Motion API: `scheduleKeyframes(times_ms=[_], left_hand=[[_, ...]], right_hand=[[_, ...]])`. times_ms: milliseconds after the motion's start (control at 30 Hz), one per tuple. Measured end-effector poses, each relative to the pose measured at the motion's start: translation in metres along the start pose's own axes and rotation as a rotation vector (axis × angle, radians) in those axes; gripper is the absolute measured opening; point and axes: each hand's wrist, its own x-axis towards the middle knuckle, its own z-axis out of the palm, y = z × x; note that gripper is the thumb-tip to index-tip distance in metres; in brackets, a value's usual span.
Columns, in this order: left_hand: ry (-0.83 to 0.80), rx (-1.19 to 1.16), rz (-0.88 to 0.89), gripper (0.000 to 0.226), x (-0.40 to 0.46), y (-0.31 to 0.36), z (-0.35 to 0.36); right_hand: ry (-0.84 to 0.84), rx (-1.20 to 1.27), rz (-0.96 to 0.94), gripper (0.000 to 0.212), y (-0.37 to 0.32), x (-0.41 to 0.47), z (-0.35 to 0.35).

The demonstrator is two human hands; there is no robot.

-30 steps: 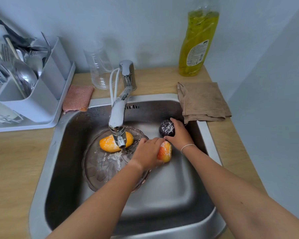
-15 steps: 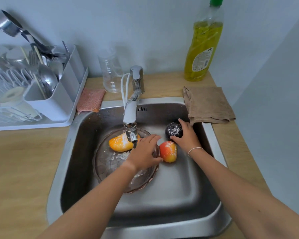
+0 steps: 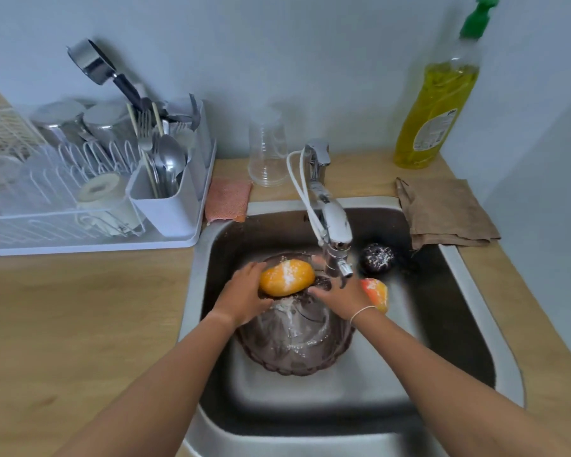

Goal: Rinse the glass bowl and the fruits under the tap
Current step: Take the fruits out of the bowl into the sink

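Your left hand (image 3: 243, 296) grips the orange fruit (image 3: 286, 278) over the glass bowl (image 3: 294, 344) in the sink (image 3: 468, 268), your right hand (image 3: 338, 296) (fingers blurred, grip unclear) half-hides the red fruit (image 3: 376, 291) under the tap (image 3: 332, 225).

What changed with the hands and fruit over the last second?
The right hand let go of the dark fruit and moved left over the glass bowl. The left hand left the red-yellow fruit and now holds the orange fruit. Both other fruits stayed in the sink.
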Motion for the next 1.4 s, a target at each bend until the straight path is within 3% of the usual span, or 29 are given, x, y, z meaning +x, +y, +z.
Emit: scheduleKeyframes(times_ms=[133, 467, 733, 867, 1033, 1400], left_hand=[[-0.043, 0.038, 0.035, 0.080, 0.008, -0.008, 0.003], [-0.048, 0.007, 0.048, 0.074, 0.023, -0.010, 0.014], [-0.006, -0.054, 0.058, 0.064, 0.023, -0.007, 0.014], [0.001, -0.096, 0.141, 0.061, 0.019, 0.003, 0.005], [-0.009, -0.099, 0.297, 0.059, 0.013, 0.037, 0.005], [-0.185, -0.036, 0.475, 0.062, -0.019, 0.117, 0.059]], right_hand=[[-0.031, 0.005, 0.085, 0.063, 0.002, 0.012, 0.016], [-0.024, -0.213, 0.089, 0.075, 0.015, 0.033, 0.040], [0.016, -0.127, 0.075, 0.070, 0.018, 0.030, 0.043], [0.078, 0.003, 0.131, 0.063, 0.006, 0.007, 0.022], [0.208, -0.095, 0.069, 0.059, 0.004, -0.032, -0.016], [0.224, -0.150, 0.233, 0.064, 0.053, -0.122, -0.060]])
